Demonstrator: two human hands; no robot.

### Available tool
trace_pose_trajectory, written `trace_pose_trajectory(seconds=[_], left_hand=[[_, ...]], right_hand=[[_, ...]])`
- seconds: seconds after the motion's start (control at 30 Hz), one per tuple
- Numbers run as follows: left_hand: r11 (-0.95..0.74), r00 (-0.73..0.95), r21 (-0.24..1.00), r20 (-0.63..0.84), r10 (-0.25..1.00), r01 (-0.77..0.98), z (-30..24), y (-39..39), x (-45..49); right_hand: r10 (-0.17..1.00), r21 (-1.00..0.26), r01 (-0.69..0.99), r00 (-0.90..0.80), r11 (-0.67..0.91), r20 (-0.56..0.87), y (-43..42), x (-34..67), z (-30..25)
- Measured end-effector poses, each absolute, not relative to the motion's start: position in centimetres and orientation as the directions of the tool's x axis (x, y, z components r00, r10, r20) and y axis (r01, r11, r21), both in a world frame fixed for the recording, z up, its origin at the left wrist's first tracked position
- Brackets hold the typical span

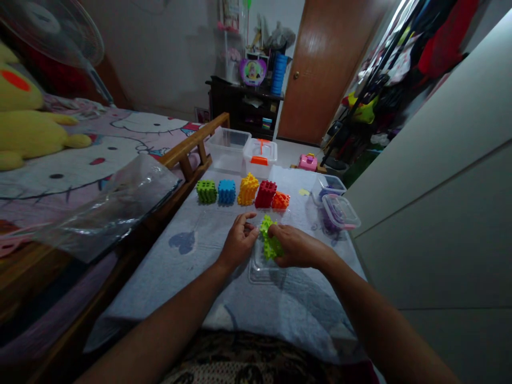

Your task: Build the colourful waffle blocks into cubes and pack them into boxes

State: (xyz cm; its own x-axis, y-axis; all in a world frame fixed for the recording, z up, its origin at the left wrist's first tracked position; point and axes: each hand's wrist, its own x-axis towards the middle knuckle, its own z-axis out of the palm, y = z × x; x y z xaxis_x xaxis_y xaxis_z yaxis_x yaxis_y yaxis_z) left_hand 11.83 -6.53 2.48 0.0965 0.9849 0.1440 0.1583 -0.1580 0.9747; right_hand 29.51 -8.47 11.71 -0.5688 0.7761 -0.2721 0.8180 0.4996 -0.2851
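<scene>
Both my hands meet over a lime-green toothed block piece (270, 239) above a clear plastic lid or tray (260, 271) on the pale cloth. My right hand (294, 246) is closed round the piece's right side. My left hand (239, 241) pinches its left edge with thumb and fingers. Behind them stands a row of assembled cubes: green (207, 191), blue (226, 191), yellow (248, 189), red (266, 194) and a lower orange one (280, 201).
Two small lidded clear boxes (340, 210) sit at the right, larger clear tubs (260, 154) behind the cubes. A bed with a wooden rail (192, 144) and a crumpled plastic bag (116, 208) lies on the left; a white cupboard wall (440, 186) closes the right.
</scene>
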Motion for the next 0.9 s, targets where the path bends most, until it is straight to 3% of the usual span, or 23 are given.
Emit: trace_pose_trajectory(seconds=[0.4,0.73,0.9], left_hand=[[-0.146,0.09,0.977,0.133,0.987,0.153,2.5,-6.6,11.8],[-0.155,0.087,0.977,0.143,0.986,0.149,2.2,-6.5,11.9],[-0.155,0.089,0.976,0.143,0.986,0.154,2.3,-6.5,11.9]], right_hand=[[0.768,-0.222,0.829,-0.559,0.514,-0.312,-8.8,28.9,12.9],[0.721,-0.251,0.854,-0.52,0.456,-0.459,-7.8,28.8,12.7],[0.724,-0.168,0.847,-0.521,0.504,-0.452,-7.6,28.3,11.6]])
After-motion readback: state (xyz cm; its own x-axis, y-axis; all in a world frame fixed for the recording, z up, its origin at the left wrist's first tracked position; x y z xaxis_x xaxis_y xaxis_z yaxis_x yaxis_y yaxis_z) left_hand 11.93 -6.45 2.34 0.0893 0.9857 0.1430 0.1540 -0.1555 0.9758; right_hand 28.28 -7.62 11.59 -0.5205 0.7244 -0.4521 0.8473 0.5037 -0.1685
